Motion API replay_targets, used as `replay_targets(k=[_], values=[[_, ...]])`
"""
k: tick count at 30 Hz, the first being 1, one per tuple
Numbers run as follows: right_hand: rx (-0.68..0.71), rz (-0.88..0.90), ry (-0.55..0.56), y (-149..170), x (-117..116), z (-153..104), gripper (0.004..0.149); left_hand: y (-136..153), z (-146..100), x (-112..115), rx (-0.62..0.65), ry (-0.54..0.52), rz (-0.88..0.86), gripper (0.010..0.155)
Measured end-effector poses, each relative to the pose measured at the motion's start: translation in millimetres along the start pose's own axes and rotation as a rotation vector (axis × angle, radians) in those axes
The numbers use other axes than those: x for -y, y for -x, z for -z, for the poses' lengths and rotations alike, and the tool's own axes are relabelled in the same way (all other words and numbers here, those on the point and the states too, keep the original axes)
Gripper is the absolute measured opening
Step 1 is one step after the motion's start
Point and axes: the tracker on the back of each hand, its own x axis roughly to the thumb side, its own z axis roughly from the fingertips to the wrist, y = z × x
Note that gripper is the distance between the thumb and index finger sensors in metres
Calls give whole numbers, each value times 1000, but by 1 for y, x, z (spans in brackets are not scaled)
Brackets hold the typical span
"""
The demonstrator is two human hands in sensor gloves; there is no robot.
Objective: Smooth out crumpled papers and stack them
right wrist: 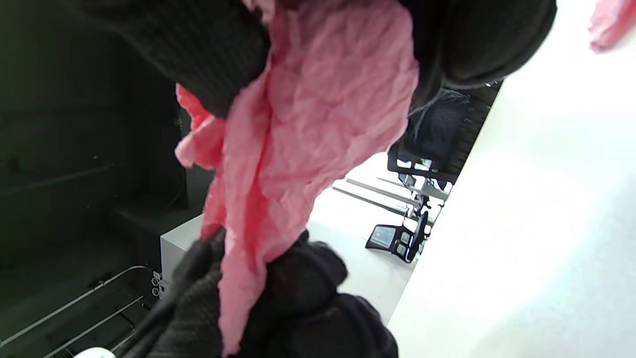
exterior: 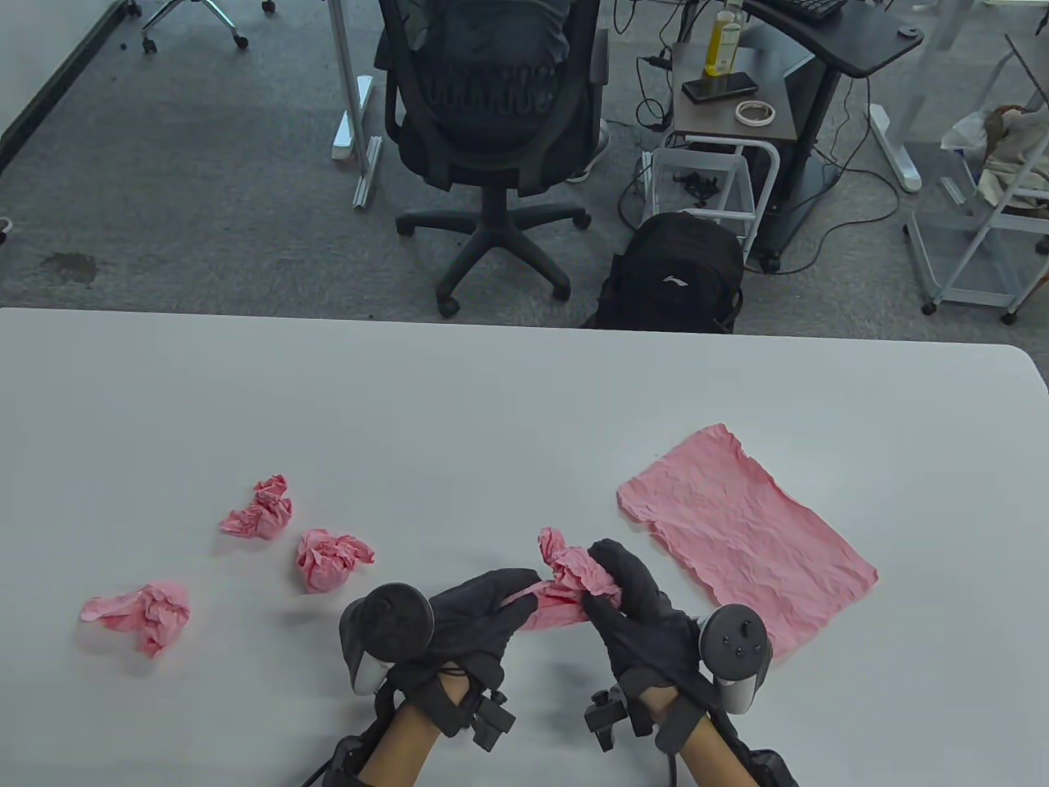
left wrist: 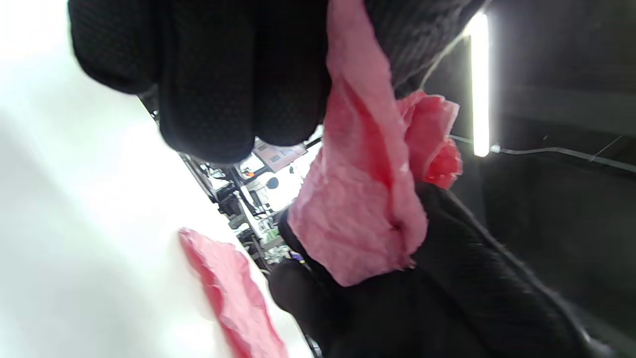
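At the bottom centre of the table view, just above the white table [exterior: 508, 393], I hold one half-opened pink paper [exterior: 565, 594] between both hands. My left hand [exterior: 459, 627] pinches its left end, fingers pressed together on a twisted strip of it; my right hand [exterior: 635, 611] grips the bunched right end, where a crumpled knot sticks up past my fingers. I keep the two holds apart along the sheet because, as I judge it, pulling the ends away from each other is what draws the creases out before I press it down. In the right wrist view, the paper [right wrist: 318, 129] hangs as a wrinkled web between my hands, so it is lifted rather than lying flat.

To the right of my hands, at centre right, lies the flattened sheet [exterior: 742, 533], wrinkled but spread out. I take it as the base of the stack, kept near my right hand so the next sheet can go straight onto it.

At lower left, three crumpled balls wait well apart from the sheet: one upper [exterior: 261, 510], one nearer my left hand [exterior: 329, 559], and one far left [exterior: 143, 615]. They appear to be the untouched supply, kept separate from the finished work.
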Motion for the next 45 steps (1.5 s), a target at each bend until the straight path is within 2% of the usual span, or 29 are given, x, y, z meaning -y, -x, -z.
replay_targets(k=[3, 5, 6, 9, 12, 13, 14, 15, 17, 19, 21, 24, 27, 28, 32, 33, 35, 36, 37, 38, 40, 41, 42, 44, 45], values=[[-27, 65, 53, 3, 1, -1, 56, 3, 1, -1, -53, 26, 34, 46], [-23, 109, 72, 5, 0, -1, 61, 7, 3, 3, -85, 153, 10, 46], [-6, 119, 48, 4, 0, -1, 63, 7, 3, 5, -74, 156, -3, 47], [66, 82, 32, -2, -2, -1, 64, 2, 3, 6, 26, 164, -57, 69], [166, 49, -31, -7, -5, 0, 62, -1, 2, 8, 19, 218, -110, 85], [183, 71, -70, -8, -8, 0, 60, 0, 2, 10, 6, 264, -111, 86], [186, 103, -78, -9, -10, -1, 59, 0, 2, 11, 0, 292, -112, 79], [173, 149, -76, -9, -12, -1, 60, 0, 3, 12, 5, 294, -102, 64], [133, 211, -71, -7, -14, -1, 69, -1, 3, 11, 16, 197, -84, 49], [76, 269, -99, -2, -13, 1, 82, -3, 3, 6, 29, 129, -88, 45], [27, 366, -135, 3, -12, 2, 87, -3, 1, 0, 31, 71, -72, 44], [-32, 583, -197, 11, -13, 5, 81, 1, 1, -4, 15, 31, -39, 44], [-69, 658, -182, 19, -13, 5, 68, 5, 1, -3, -25, 55, -56, 44], [-95, 653, -153, 21, -12, 5, 64, 6, 2, -2, -34, 83, -52, 45], [-108, 496, -36, 22, -2, 5, 46, 13, 5, 5, -124, 404, -48, 53], [-78, 408, 3, 18, 1, 5, 45, 13, 3, 1, -113, 409, -37, 61], [-24, 279, 19, 11, 4, 4, 43, 7, 1, -9, -60, 236, -35, 84], [19, 195, 7, 5, 3, 4, 43, -1, -1, -16, 17, 64, -37, 91], [48, 144, 1, 1, 2, 3, 44, -5, -1, -18, 86, 7, -28, 94], [97, 74, -16, -4, -1, 3, 45, -13, 1, -18, 199, 31, 21, 95], [144, 25, -72, -9, -8, 1, 49, -21, 0, -9, 191, 179, 118, 100], [166, 16, -98, -11, -12, 0, 51, -22, 0, -4, 183, 221, 142, 98], [179, 6, -108, -13, -16, -2, 55, -23, 1, 2, 174, 211, 128, 88], [187, -22, -89, -15, -17, -3, 61, -19, 3, 7, 153, 205, 54, 56], [188, -34, -71, -15, -16, -3, 62, -17, 4, 7, 151, 195, 13, 45]])
